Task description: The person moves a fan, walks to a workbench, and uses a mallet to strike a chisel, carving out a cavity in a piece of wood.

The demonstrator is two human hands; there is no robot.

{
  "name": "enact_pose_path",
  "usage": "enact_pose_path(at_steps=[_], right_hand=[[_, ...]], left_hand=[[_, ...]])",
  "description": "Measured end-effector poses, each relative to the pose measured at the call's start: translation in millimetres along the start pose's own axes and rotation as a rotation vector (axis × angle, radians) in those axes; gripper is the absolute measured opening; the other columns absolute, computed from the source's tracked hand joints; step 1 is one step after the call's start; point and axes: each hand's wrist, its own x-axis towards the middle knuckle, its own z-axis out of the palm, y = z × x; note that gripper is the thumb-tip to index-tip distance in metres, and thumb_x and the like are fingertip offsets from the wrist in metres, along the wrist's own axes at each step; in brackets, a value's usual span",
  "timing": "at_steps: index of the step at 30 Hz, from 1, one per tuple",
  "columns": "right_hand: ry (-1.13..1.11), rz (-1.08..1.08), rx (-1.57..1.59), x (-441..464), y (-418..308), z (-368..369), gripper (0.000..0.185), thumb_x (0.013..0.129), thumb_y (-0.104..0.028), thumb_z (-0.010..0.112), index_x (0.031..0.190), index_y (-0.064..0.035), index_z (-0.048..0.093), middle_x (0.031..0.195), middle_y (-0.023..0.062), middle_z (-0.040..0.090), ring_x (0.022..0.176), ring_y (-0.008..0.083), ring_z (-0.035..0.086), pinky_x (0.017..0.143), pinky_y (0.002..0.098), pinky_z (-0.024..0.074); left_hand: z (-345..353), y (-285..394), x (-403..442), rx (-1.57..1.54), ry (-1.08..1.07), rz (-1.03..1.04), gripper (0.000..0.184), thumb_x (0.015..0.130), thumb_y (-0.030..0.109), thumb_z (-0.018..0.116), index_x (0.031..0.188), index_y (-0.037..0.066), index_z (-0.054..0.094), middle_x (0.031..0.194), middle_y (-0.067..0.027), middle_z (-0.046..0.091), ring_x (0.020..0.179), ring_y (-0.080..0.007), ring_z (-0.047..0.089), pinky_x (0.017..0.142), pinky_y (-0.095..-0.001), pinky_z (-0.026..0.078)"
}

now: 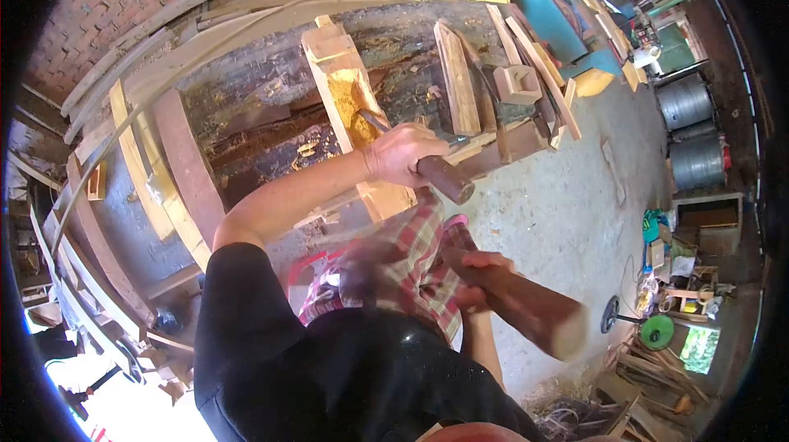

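My left hand (pixel 407 154) is wrapped round the wooden handle of a chisel (pixel 446 180). Its metal blade reaches up and left into the hollowed, yellow-orange recess of a timber piece (pixel 331 49). Wood chips lie in the recess and on the dark bench (pixel 271 72) beside it. Lower right, my right hand (pixel 485 278) grips a thick wooden mallet (pixel 534 310), held apart from the chisel handle. The mallet's far end is slightly blurred.
Planks (pixel 456 80) and a small wooden block (pixel 518 85) lie on the bench's right part. Long boards (pixel 189 150) stand at the left. A green-centred wheel (pixel 657 332) and metal drums (pixel 686 103) are at the right, past the concrete floor (pixel 567 204).
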Motion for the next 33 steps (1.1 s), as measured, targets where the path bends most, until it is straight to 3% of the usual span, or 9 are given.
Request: enact_pose_path(at_steps=[2, 6, 10, 12, 13, 21, 28, 32, 33], right_hand=[[-0.394, -0.134, -0.461, -23, 49, 2, 0.021, 0.087, -0.022, 0.054, 0.089, -0.0008, 0.058, 0.072, 0.0121, 0.06, 0.069, 0.0233, 0.059, 0.07, 0.035, 0.0454], [0.117, 0.375, 0.294, -34, 24, 34, 0.046, 0.077, 0.004, 0.058, 0.119, 0.0047, 0.039, 0.09, 0.012, 0.059, 0.083, 0.02, 0.058, 0.073, 0.0341, 0.0473], [-0.167, 0.285, 0.242, -13, -2, 9, 0.004, 0.075, -0.001, 0.062, 0.078, 0.0016, 0.06, 0.074, 0.0111, 0.059, 0.074, 0.0196, 0.057, 0.07, 0.0343, 0.0469], [-0.468, -0.181, -0.493, -20, 41, 7, 0.018, 0.085, -0.01, 0.05, 0.097, 0.0028, 0.053, 0.084, 0.0096, 0.062, 0.072, 0.0209, 0.06, 0.074, 0.0344, 0.0503], [0.038, -0.026, -0.261, -42, 49, 32, 0.033, 0.084, -0.004, 0.051, 0.115, 0.0013, 0.043, 0.083, 0.0106, 0.059, 0.068, 0.0196, 0.059, 0.065, 0.0335, 0.0503], [0.086, 0.213, 0.213, -25, 6, 6, 0.065, 0.088, -0.011, 0.054, 0.137, -0.0045, 0.013, 0.072, 0.0116, 0.057, 0.061, 0.019, 0.056, 0.057, 0.0288, 0.047], [-0.233, 0.257, -0.202, -14, -23, -7, 0.059, 0.087, -0.059, 0.042, 0.072, -0.0062, 0.064, 0.073, 0.0061, 0.062, 0.07, 0.0197, 0.058, 0.066, 0.0353, 0.0434], [-0.195, 0.286, -0.112, -62, 53, 17, 0.074, 0.08, 0.008, 0.056, 0.139, -0.0039, 0.014, 0.088, 0.0107, 0.057, 0.076, 0.0194, 0.058, 0.07, 0.0335, 0.0492], [-0.016, 0.488, 0.029, -52, 38, 24, 0.063, 0.076, -0.01, 0.065, 0.129, -0.001, 0.031, 0.096, 0.0138, 0.058, 0.085, 0.0236, 0.058, 0.078, 0.0354, 0.0466]], left_hand=[[-3, -1, 0, -0.04, 0.008, 0.009, 0.031, 0.053, 0.011, 0.076, 0.075, 0.007, 0.054, 0.066, -0.0109, 0.053, 0.064, -0.0316, 0.056, 0.059, -0.0396, 0.043], [-7, -1, -2, -0.053, 0.002, -0.003, 0.032, 0.054, 0.013, 0.076, 0.076, 0.007, 0.055, 0.068, -0.011, 0.053, 0.066, -0.032, 0.056, 0.061, -0.0394, 0.043], [-5, 3, -9, -0.067, 0.006, 0.033, 0.033, 0.053, 0.014, 0.076, 0.079, 0.008, 0.057, 0.07, -0.0096, 0.055, 0.068, -0.031, 0.056, 0.064, -0.0385, 0.043], [0, 2, -10, 0.019, -0.006, 0.116, 0.031, 0.054, 0.012, 0.076, 0.08, 0.007, 0.058, 0.071, -0.0101, 0.058, 0.066, -0.0275, 0.059, 0.061, -0.0377, 0.045], [5, -1, -9, 0.015, -0.002, 0.115, 0.031, 0.054, 0.012, 0.076, 0.08, 0.007, 0.058, 0.071, -0.0101, 0.058, 0.066, -0.0275, 0.059, 0.061, -0.0377, 0.045], [10, 1, 13, 0.001, 0.317, 0.073, 0.024, 0.065, 0.021, 0.074, 0.08, 0.009, 0.059, 0.067, -0.008, 0.058, 0.058, -0.0237, 0.061, 0.053, -0.0334, 0.051], [4, 8, -6, -0.002, 0.22, 0.117, 0.028, 0.059, 0.013, 0.075, 0.078, 0.007, 0.055, 0.067, -0.0098, 0.053, 0.059, -0.0312, 0.055, 0.052, -0.0403, 0.044], [-4, 9, 1, -0.087, 0.193, 0.068, 0.03, 0.059, 0.014, 0.077, 0.078, 0.007, 0.054, 0.067, -0.01, 0.053, 0.06, -0.0324, 0.056, 0.053, -0.0413, 0.044], [-9, 7, 4, -0.122, 0.2, 0.046, 0.031, 0.06, 0.014, 0.077, 0.078, 0.007, 0.054, 0.068, -0.0102, 0.054, 0.061, -0.0324, 0.056, 0.053, -0.0414, 0.044]])
